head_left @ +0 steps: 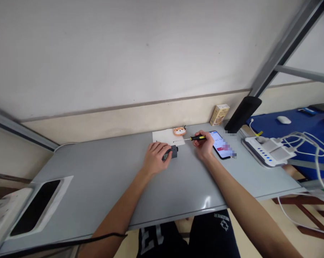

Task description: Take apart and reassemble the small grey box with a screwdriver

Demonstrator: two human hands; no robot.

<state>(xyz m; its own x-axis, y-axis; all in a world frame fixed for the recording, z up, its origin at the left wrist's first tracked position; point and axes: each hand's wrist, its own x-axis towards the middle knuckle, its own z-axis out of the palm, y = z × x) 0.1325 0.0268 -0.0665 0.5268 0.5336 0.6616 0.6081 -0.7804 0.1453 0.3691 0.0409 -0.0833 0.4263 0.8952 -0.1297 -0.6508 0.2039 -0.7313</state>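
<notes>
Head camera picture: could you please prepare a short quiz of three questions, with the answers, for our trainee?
1. What does the right hand hold?
2. True or false: the left hand touches the dark grey box.
3. As seen in the picture, on which side of the right hand does the lit phone lie? A) left B) right

Key: 1. A thin-shafted tool with a black-and-yellow handle. 2. True. 3. B.
</notes>
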